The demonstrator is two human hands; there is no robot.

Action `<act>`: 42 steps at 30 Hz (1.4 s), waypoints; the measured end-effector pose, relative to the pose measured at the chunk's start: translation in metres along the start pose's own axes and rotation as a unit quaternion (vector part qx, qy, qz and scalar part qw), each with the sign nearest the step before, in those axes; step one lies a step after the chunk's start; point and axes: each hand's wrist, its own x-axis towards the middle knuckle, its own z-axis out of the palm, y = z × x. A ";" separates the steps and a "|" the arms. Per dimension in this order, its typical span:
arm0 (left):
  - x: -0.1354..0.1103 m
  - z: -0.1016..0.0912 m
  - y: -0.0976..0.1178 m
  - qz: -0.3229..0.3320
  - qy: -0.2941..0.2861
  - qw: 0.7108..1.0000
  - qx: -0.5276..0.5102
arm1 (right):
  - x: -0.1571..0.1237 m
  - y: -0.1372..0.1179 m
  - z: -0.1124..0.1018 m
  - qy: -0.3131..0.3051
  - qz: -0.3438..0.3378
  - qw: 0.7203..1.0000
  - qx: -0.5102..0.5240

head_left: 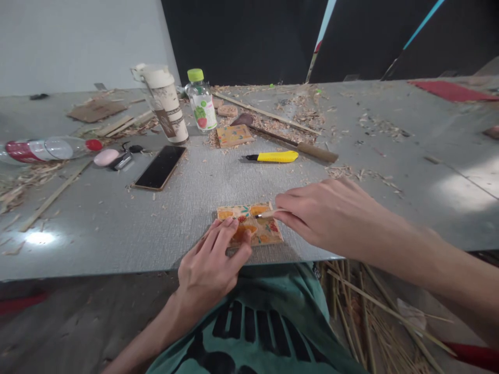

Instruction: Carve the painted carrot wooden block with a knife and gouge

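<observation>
A small wooden panel (266,238) painted with orange fruit, red berries and leaves lies flat near the table's front edge. My left hand (212,254) rests on its left part, fingers stretched out and thumb apart, pressing on the surface. From the right, my right hand (315,210) pinches a slim pale-handled tool (268,213). Its dark tip touches or hovers just over the panel; whether it is a brush or a blade I cannot tell. Beyond the panel lies a yellow utility knife (277,156).
A phone (160,167), a tumbler (167,106), a green-capped bottle (202,106) and a lying bottle (50,149) stand or lie left of centre. Behind the knife are a second painted panel (235,135) and a wooden-handled tool (317,152). Shavings litter the table; bamboo strips (366,311) lie below.
</observation>
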 end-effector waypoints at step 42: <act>0.005 -0.011 -0.005 0.029 -0.071 0.997 0.010 | 0.009 0.015 0.051 0.058 -0.021 0.980 0.187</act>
